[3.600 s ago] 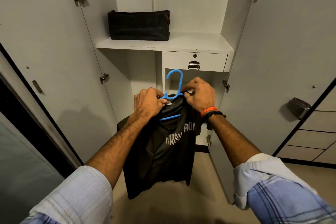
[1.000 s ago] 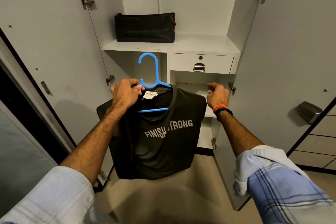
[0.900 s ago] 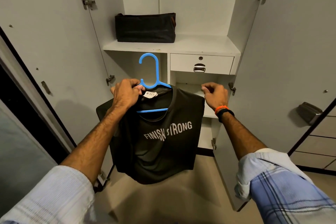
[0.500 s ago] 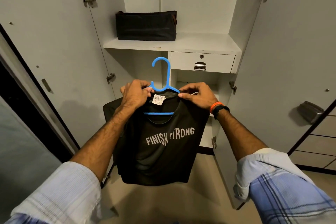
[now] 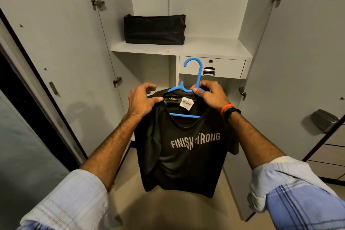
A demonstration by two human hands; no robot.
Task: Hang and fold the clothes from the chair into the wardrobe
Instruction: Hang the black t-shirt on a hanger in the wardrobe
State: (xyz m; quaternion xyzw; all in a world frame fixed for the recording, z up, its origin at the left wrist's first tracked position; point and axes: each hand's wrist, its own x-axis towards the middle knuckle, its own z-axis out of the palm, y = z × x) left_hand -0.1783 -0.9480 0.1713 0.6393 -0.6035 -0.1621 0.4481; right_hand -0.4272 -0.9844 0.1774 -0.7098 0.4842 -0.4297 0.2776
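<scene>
A black T-shirt with the white print FINISH STRONG hangs on a blue plastic hanger, held up in front of the open wardrobe. My right hand pinches the hanger at the base of its hook, by the collar. My left hand pinches the shirt's left shoulder near the collar with thumb and forefinger. A white tag shows inside the neck. The hanger's ends are hidden under the fabric.
A black bag sits on the wardrobe's white shelf. Below the shelf at the right is a small drawer with a metal pull. Both wardrobe doors stand open at my sides. The beige floor lies below.
My right hand came from the shirt's right shoulder to the hanger's neck. My left hand shifted along the left shoulder, and the shirt and hanger drifted right.
</scene>
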